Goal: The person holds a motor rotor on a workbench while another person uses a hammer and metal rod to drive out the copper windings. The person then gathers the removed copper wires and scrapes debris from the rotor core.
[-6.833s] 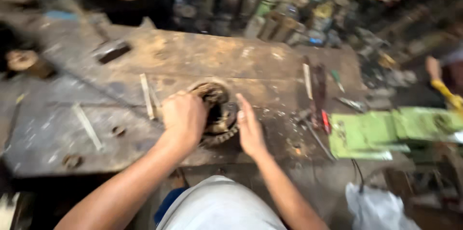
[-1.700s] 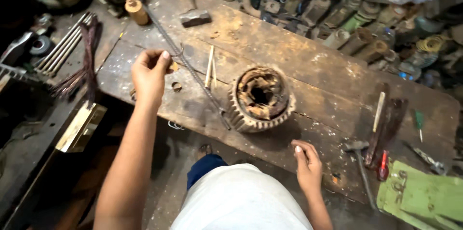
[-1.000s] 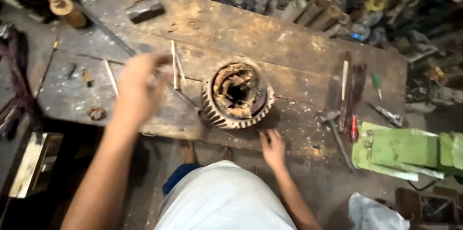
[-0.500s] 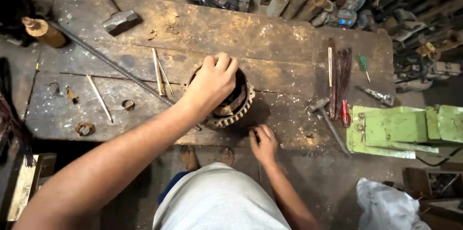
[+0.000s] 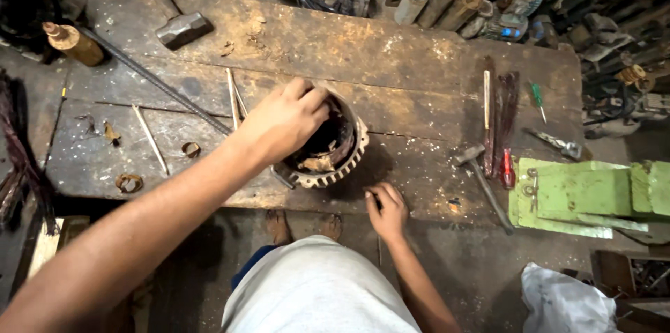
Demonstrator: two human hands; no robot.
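Left hand (image 5: 283, 122) curled over rim of round motor casing (image 5: 328, 155), fingers reaching inside; grasp unclear. Right hand (image 5: 387, 209) loosely bent, empty, on bench (image 5: 391, 61) edge at casing's 5 o'clock. Green metal box (image 5: 579, 197) at 3 o'clock.

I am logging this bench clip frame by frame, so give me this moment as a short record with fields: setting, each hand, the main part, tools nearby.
setting: worn wooden workbench, seen from above
left hand: left hand on the top rim of the motor stator, fingers reaching inside
right hand: right hand resting flat on the bench's near edge, holding nothing visible
main part: round, rusty, finned housing, standing on end, opening upward
tools nearby: sledgehammer at the far left; small hammer and green screwdriver to the right
other: green metal block at the right end
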